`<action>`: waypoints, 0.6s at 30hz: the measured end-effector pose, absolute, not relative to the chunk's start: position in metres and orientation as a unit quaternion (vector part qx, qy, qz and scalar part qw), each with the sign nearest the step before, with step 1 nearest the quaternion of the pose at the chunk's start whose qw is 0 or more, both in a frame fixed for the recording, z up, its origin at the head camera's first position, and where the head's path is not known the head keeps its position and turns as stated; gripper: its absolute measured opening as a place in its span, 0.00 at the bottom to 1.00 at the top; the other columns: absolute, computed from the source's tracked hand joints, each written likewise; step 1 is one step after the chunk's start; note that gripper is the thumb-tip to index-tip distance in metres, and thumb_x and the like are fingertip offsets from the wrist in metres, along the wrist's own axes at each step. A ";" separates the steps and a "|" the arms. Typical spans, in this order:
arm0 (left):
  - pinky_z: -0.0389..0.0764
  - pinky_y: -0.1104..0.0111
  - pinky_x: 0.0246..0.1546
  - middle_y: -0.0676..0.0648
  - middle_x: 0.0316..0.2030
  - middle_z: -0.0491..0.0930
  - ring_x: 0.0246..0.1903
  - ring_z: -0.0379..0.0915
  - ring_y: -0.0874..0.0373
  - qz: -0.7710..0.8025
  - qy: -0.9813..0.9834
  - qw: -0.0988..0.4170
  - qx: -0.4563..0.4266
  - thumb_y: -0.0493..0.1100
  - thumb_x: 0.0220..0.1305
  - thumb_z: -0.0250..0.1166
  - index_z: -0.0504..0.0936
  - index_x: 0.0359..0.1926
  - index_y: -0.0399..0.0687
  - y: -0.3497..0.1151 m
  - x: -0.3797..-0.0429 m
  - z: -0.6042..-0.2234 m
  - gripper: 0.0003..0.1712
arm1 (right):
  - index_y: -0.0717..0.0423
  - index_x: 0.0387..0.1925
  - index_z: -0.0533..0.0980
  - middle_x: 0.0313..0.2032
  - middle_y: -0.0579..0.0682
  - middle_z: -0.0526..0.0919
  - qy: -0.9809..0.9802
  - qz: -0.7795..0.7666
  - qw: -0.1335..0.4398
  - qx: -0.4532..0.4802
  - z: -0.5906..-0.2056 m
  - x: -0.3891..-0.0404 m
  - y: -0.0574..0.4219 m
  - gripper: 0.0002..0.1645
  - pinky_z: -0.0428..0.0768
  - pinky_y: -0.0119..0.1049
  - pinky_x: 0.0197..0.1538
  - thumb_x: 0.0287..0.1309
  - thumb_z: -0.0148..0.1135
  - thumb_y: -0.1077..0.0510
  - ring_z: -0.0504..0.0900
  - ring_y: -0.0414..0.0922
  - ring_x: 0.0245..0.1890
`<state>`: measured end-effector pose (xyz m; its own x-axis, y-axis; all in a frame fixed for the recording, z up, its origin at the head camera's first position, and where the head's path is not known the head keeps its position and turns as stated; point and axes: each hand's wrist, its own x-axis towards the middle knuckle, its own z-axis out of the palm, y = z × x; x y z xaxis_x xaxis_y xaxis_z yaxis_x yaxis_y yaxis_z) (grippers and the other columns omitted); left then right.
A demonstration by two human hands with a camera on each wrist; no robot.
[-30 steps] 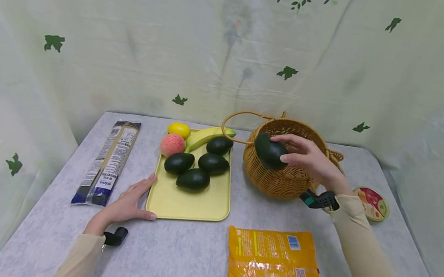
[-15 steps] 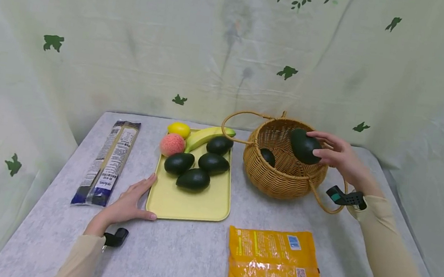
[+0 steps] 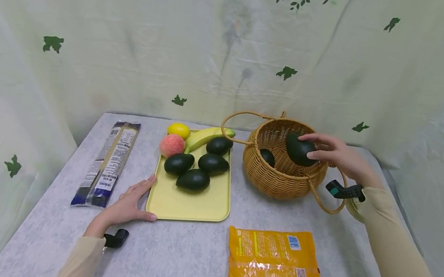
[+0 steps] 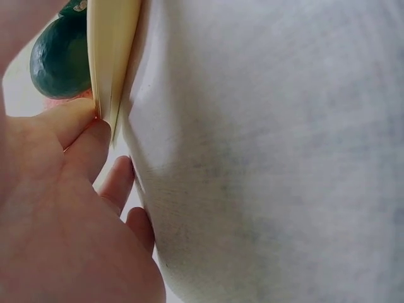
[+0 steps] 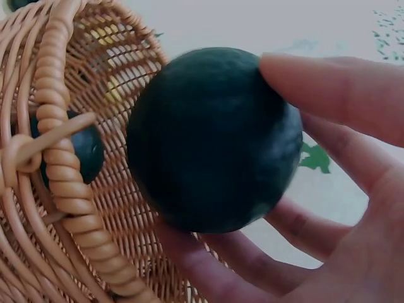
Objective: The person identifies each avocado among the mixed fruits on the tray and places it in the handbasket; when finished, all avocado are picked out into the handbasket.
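My right hand [image 3: 333, 155] grips a dark green avocado [image 3: 300, 150] over the mouth of a round wicker basket [image 3: 278, 181]. In the right wrist view, thumb and fingers curl round this avocado [image 5: 211, 142] just off the basket's rim [image 5: 60, 145]. Another avocado [image 3: 267, 157] lies inside the basket at its left. My left hand [image 3: 125, 205] rests with fingers spread at the left edge of a yellow tray [image 3: 189, 208]; its fingertips touch the tray's side [image 4: 110, 57] in the left wrist view. Several avocados [image 3: 193, 179] lie on the tray.
At the tray's back are a lemon [image 3: 179, 129], a pink peach-like fruit [image 3: 172, 145] and a banana [image 3: 205, 138]. A long noodle-like packet [image 3: 108, 162] lies left. An orange bag [image 3: 277, 268] lies in front, and a round tin [image 3: 355, 211] is mostly behind the right wrist. The basket's handles [image 3: 326, 210] hang outward.
My right hand has carried the avocado from the basket's front left rightward and over its opening, then slightly lower. The basket's right handle has swung down. My left hand has not moved.
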<state>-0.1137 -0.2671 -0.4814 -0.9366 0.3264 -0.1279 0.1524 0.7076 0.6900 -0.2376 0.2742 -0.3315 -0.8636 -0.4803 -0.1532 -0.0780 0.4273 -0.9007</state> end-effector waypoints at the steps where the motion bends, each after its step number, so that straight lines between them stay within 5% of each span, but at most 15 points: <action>1: 0.43 0.33 0.57 0.39 0.74 0.44 0.69 0.36 0.36 0.359 0.916 0.121 0.131 0.56 0.46 0.76 0.46 0.75 0.42 -0.267 -0.114 -0.482 0.64 | 0.50 0.64 0.69 0.66 0.51 0.63 0.821 -0.502 0.209 -0.172 -0.332 -0.239 0.272 0.27 0.75 0.51 0.50 0.64 0.60 0.55 0.74 0.54 0.51; 9: 0.42 0.33 0.57 0.39 0.74 0.44 0.70 0.36 0.36 0.360 0.916 0.124 0.126 0.56 0.46 0.76 0.46 0.75 0.42 -0.266 -0.114 -0.482 0.64 | 0.44 0.62 0.72 0.67 0.50 0.63 0.844 -0.430 0.257 -0.192 -0.338 -0.246 0.260 0.27 0.64 0.56 0.58 0.60 0.63 0.51 0.65 0.54 0.60; 18: 0.43 0.33 0.57 0.39 0.74 0.44 0.69 0.36 0.35 0.362 0.915 0.123 0.129 0.56 0.46 0.76 0.46 0.75 0.41 -0.267 -0.114 -0.481 0.65 | 0.62 0.58 0.72 0.55 0.58 0.75 0.819 -0.439 0.245 -0.276 -0.346 -0.253 0.253 0.19 0.75 0.45 0.54 0.67 0.53 0.63 0.75 0.53 0.54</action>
